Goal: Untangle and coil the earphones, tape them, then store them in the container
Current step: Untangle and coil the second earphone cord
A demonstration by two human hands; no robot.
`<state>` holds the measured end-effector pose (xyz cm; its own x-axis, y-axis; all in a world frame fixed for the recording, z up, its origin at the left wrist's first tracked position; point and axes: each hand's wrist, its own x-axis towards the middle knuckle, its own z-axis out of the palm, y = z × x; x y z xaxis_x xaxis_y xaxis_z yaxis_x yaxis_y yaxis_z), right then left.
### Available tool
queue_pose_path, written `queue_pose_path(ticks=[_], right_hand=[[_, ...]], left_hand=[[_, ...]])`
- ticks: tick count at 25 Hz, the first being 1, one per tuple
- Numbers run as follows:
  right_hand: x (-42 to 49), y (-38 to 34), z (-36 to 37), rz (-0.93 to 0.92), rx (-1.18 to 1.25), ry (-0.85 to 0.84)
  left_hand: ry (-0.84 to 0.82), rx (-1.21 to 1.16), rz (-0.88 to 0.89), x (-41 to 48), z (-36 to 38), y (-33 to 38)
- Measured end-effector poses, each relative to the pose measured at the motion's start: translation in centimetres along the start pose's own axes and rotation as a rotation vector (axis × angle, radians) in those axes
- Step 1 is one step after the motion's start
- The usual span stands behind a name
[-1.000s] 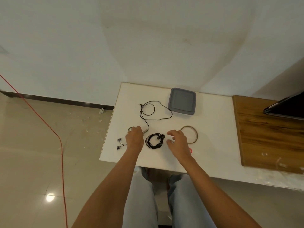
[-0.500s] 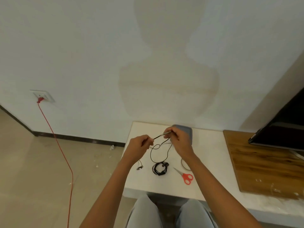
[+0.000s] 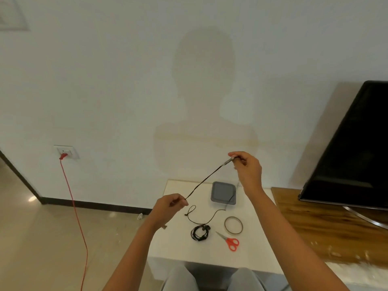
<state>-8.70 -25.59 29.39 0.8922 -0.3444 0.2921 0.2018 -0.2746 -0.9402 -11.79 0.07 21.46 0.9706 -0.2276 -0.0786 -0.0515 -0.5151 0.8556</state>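
The person holds a thin black earphone cable [image 3: 206,179] in the air above a white surface [image 3: 258,238]. The right hand [image 3: 247,166] is raised higher and pinches the cable's silver plug end [image 3: 227,161] between the thumb and the fingers [image 3: 234,153]. The left hand [image 3: 171,203] is lower and nearer to the body, and its curled fingers [image 3: 180,201] pinch the cable at another place. Between the two hands the cable runs straight and tight, on a slant. A slack part of the cable lies in a curve on the surface. In the view it crosses the right side of a grey square container [image 3: 222,193], which stands near the far edge. In front of this curve lies a coiled bundle of black earphones [image 3: 201,228]. To the right of the bundle are a thin brown ring of tape [image 3: 225,225] and, near it, small scissors with red handles [image 3: 227,240]. A brown wooden surface [image 3: 325,227] with a black screen [image 3: 352,154] is at the right. At the left a red cord [image 3: 73,206] goes from a wall socket [image 3: 66,152] down to the floor.
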Motion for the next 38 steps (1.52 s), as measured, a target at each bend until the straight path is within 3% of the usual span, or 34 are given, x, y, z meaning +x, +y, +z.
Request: queue_pose_path(ticks=[5,8,10,12,14,16,19,21,27,30,33,36,38], right_hand=[[-1.4,-5.0,-1.3,0.198,0.684,-0.37],[-2.7,-7.9,-1.8,0.181,0.75,-0.585],[-3.3,-9.5,-2.0,0.145,0.627,-0.7],[-3.6,-10.5,-2.2,0.098,0.489,-0.708],[-3.3,-10.6,-3.2,0.049,0.484,-0.583],[-2.2,-10.0,-5.3,-0.022,0.477,-0.381],[-0.6,-8.0,-9.0,-0.163,0.205,-0.122],[-0.4,-6.1,-10.1,-0.189,-0.013,-0.054],[-1.3,0.4,-7.0,-0.124,-0.498,-0.136],[-1.0,2.4,-5.9,-0.006,-0.546,-0.142],[-1.5,2.5,-5.3,0.097,-0.584,-0.329],[-2.8,0.8,-4.4,0.046,-0.547,-0.607],[-3.3,-0.7,-3.7,-0.018,-0.442,-0.7]], left_hand=[[-0.252,-0.129,-0.012,-1.3,0.3,2.9],[-0.051,-0.234,0.125,-1.3,0.8,6.5],[0.008,-0.204,0.284,-1.2,1.0,10.0],[0.062,-0.132,0.351,-1.2,1.0,12.7],[0.105,-0.117,0.303,-1.0,0.2,13.2],[0.047,-0.065,0.227,-1.0,-1.0,11.2],[0.005,0.177,0.153,-1.6,-2.9,6.9],[0.086,0.104,0.117,-2.0,-3.0,5.7],[0.196,0.143,0.267,-1.5,0.8,11.2],[0.182,0.185,0.276,-0.3,2.4,12.7],[0.118,0.292,0.251,0.3,3.2,13.3],[0.069,0.386,0.266,0.5,4.0,13.7],[0.064,0.389,0.266,0.7,4.3,13.8]])
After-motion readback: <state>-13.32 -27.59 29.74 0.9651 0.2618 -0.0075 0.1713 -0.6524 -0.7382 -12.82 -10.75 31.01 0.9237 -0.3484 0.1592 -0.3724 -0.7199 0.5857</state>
